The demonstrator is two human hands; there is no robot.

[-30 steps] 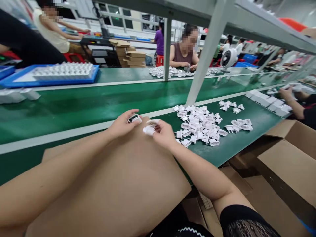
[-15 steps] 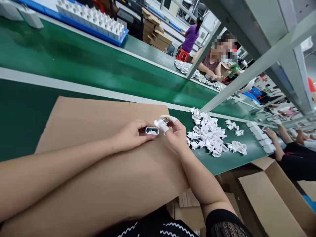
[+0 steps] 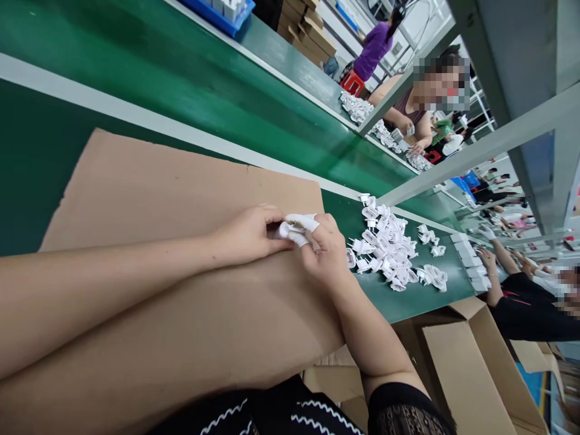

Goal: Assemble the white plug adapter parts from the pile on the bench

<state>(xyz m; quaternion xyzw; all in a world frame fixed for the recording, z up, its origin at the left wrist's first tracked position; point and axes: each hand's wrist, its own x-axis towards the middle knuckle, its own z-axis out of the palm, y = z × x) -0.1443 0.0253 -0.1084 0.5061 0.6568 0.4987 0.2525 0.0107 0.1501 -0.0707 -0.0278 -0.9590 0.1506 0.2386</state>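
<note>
My left hand (image 3: 247, 234) is closed around a small white plug housing (image 3: 284, 229) above a brown cardboard sheet (image 3: 163, 199). My right hand (image 3: 322, 248), with white finger cots on its fingertips, pinches against the same housing from the right. Both hands meet at the sheet's far right part. A pile of several white plug parts (image 3: 385, 248) lies on the green table (image 3: 54, 145) just right of my right hand.
A green conveyor belt (image 3: 181, 66) runs behind a white strip. Grey frame posts (image 3: 480, 148) cross overhead. A seated person (image 3: 408, 109) works across the belt; another person's arm (image 3: 496, 272) reaches in at right. Open cardboard boxes (image 3: 471, 374) stand below right.
The camera has tilted and swung left. My hands have come together: the right fingers now press onto the housing held in my left hand, which earlier was held apart from them.
</note>
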